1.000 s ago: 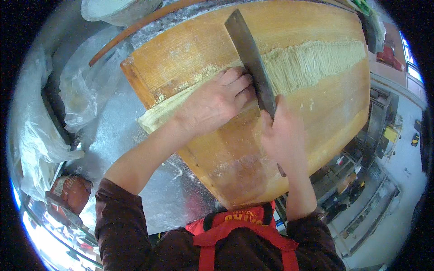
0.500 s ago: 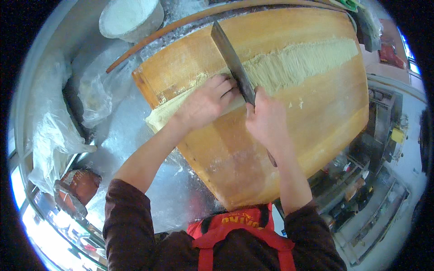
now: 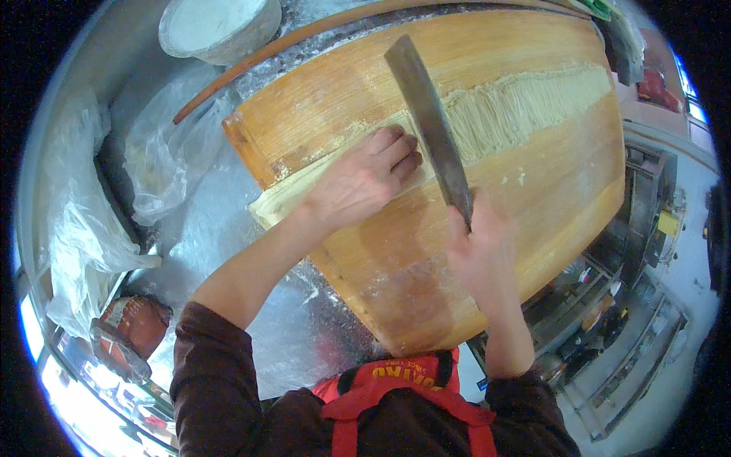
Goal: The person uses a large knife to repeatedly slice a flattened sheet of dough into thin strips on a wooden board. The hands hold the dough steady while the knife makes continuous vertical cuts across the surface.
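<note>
A long folded sheet of dough (image 3: 285,199) lies across the wooden board (image 3: 411,266). My left hand (image 3: 373,171) presses on it with curled fingers, the fingertips close to the blade. My right hand (image 3: 483,240) is wrapped round the handle end of a broad, long cleaver (image 3: 432,114); the handle itself is mostly covered. The blade slants away from me, its far end pointing to the upper left. To the right of the blade, thin cut noodles (image 3: 525,110) lie side by side in a long band.
Behind the board lies a long wooden rolling pin (image 3: 251,65). A bowl of white flour (image 3: 221,30) stands at the far left. Clear plastic bags (image 3: 171,145) and a brown container (image 3: 133,327) sit on the metal table (image 3: 228,244) to the left.
The cleaver and my right hand have moved to the right and nearer to me. My left hand has shifted slightly right along the dough.
</note>
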The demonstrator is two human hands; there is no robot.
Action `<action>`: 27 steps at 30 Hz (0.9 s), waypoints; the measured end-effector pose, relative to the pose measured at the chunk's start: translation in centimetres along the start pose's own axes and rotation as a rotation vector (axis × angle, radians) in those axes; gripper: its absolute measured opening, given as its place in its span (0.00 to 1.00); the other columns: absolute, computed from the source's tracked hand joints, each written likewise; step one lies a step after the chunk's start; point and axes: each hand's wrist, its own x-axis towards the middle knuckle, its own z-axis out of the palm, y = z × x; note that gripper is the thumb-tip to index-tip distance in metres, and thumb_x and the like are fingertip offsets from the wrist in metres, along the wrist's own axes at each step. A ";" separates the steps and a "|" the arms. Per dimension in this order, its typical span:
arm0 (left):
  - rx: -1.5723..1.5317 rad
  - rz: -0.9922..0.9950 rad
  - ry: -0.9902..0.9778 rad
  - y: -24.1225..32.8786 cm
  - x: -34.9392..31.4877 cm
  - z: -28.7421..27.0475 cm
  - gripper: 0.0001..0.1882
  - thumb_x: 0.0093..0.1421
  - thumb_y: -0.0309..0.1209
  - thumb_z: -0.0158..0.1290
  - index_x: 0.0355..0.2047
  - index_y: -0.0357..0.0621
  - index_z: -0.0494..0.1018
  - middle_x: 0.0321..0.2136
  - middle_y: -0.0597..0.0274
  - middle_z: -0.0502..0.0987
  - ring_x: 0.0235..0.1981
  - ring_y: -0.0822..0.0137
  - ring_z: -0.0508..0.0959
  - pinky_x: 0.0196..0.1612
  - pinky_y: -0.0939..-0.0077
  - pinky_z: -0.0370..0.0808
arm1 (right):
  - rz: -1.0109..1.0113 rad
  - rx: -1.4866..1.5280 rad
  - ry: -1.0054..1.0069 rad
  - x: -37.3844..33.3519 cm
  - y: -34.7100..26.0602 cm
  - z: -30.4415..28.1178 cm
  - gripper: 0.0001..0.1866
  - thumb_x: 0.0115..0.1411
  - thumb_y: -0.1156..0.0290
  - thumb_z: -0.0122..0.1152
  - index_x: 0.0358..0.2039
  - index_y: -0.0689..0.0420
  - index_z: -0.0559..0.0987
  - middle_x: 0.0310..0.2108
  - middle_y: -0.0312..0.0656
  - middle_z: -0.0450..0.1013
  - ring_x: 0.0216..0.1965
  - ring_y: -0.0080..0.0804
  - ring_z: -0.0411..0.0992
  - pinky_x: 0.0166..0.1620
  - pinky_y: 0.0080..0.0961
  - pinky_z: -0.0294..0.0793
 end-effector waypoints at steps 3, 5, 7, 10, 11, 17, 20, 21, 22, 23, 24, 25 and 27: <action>0.014 0.010 0.005 -0.2 0.0 0.0 0.15 0.48 0.29 0.49 0.36 0.35 0.75 0.40 0.56 0.73 0.47 0.59 0.69 0.51 0.72 0.70 | 0.064 -0.002 -0.086 -0.6 -0.3 -0.4 0.08 0.54 0.75 0.55 0.33 0.60 0.67 0.24 0.52 0.71 0.24 0.54 0.72 0.25 0.46 0.69; 0.020 0.018 0.018 -0.2 0.1 0.1 0.15 0.48 0.28 0.49 0.36 0.35 0.75 0.39 0.56 0.73 0.47 0.58 0.70 0.51 0.72 0.70 | 0.057 0.000 -0.059 -0.8 -0.1 -0.2 0.07 0.54 0.75 0.55 0.32 0.60 0.67 0.24 0.51 0.71 0.24 0.54 0.72 0.25 0.45 0.69; 0.003 0.010 0.018 -0.2 0.0 0.1 0.15 0.48 0.28 0.50 0.36 0.34 0.75 0.39 0.55 0.73 0.47 0.58 0.70 0.51 0.71 0.70 | 0.066 -0.042 -0.114 -1.0 0.3 -0.3 0.07 0.54 0.75 0.55 0.31 0.60 0.67 0.24 0.51 0.71 0.24 0.53 0.72 0.25 0.45 0.69; -0.017 0.005 0.017 -0.3 -0.1 0.1 0.16 0.48 0.28 0.50 0.36 0.34 0.75 0.40 0.54 0.74 0.47 0.57 0.70 0.51 0.71 0.70 | 0.070 -0.066 -0.142 -1.0 0.4 -0.2 0.07 0.53 0.75 0.55 0.31 0.60 0.66 0.24 0.51 0.71 0.24 0.53 0.72 0.25 0.45 0.69; -0.023 0.005 0.017 -0.3 -0.1 0.1 0.16 0.48 0.28 0.49 0.37 0.34 0.75 0.40 0.54 0.74 0.48 0.57 0.70 0.52 0.71 0.70 | 0.069 -0.068 -0.142 -1.0 0.3 -0.2 0.08 0.53 0.75 0.55 0.31 0.60 0.66 0.24 0.51 0.71 0.24 0.53 0.72 0.25 0.45 0.70; -0.015 0.013 -0.027 -0.5 -0.3 0.1 0.17 0.47 0.28 0.49 0.38 0.34 0.75 0.41 0.54 0.73 0.49 0.56 0.69 0.53 0.70 0.69 | 0.130 -0.114 -0.160 0.0 0.0 0.3 0.10 0.55 0.73 0.57 0.37 0.61 0.69 0.17 0.53 0.69 0.23 0.57 0.70 0.26 0.46 0.66; 0.006 0.021 -0.059 -0.3 0.0 0.0 0.18 0.47 0.29 0.49 0.39 0.33 0.74 0.42 0.54 0.73 0.49 0.56 0.69 0.53 0.70 0.69 | 0.143 -0.085 -0.135 1.6 0.1 1.6 0.12 0.56 0.71 0.57 0.38 0.61 0.69 0.17 0.53 0.69 0.24 0.58 0.71 0.26 0.46 0.66; 0.004 0.027 -0.067 -0.3 -0.2 -0.1 0.18 0.47 0.29 0.49 0.39 0.33 0.74 0.42 0.54 0.73 0.49 0.57 0.69 0.53 0.70 0.69 | 0.145 -0.081 -0.121 2.0 0.2 1.8 0.11 0.55 0.71 0.57 0.36 0.61 0.68 0.18 0.53 0.69 0.24 0.57 0.71 0.26 0.46 0.67; 0.002 0.033 -0.075 -0.4 -0.3 -0.1 0.18 0.47 0.29 0.49 0.39 0.33 0.73 0.42 0.54 0.73 0.48 0.57 0.69 0.53 0.70 0.69 | 0.148 -0.078 -0.108 2.4 0.3 1.9 0.10 0.55 0.72 0.57 0.34 0.61 0.67 0.20 0.53 0.70 0.24 0.55 0.72 0.26 0.46 0.69; 0.000 0.040 -0.082 -0.5 -0.3 -0.2 0.17 0.47 0.29 0.49 0.38 0.33 0.73 0.42 0.53 0.72 0.48 0.57 0.69 0.52 0.70 0.69 | 0.151 -0.076 -0.094 2.5 0.4 2.0 0.10 0.54 0.73 0.57 0.32 0.61 0.66 0.21 0.53 0.70 0.25 0.54 0.73 0.26 0.45 0.70; 0.003 0.037 -0.071 -0.4 -0.3 -0.3 0.17 0.47 0.29 0.50 0.37 0.34 0.74 0.41 0.52 0.73 0.48 0.55 0.70 0.52 0.69 0.70 | 0.087 -0.052 -0.051 2.3 0.9 2.0 0.10 0.54 0.73 0.57 0.32 0.61 0.66 0.21 0.53 0.70 0.25 0.54 0.72 0.26 0.46 0.70; 0.005 0.035 -0.059 -0.3 -0.3 -0.5 0.17 0.46 0.29 0.50 0.36 0.34 0.74 0.41 0.51 0.73 0.48 0.54 0.70 0.52 0.68 0.70 | 0.024 -0.029 -0.008 1.9 1.6 1.9 0.10 0.54 0.73 0.57 0.32 0.61 0.66 0.22 0.53 0.70 0.24 0.54 0.72 0.26 0.46 0.69; 0.011 0.029 -0.026 -0.3 -0.1 -0.5 0.17 0.45 0.30 0.50 0.36 0.35 0.75 0.41 0.50 0.73 0.48 0.53 0.71 0.52 0.66 0.71 | -0.025 0.013 0.027 1.3 1.5 1.4 0.10 0.54 0.74 0.57 0.32 0.60 0.66 0.22 0.53 0.70 0.24 0.55 0.72 0.26 0.46 0.69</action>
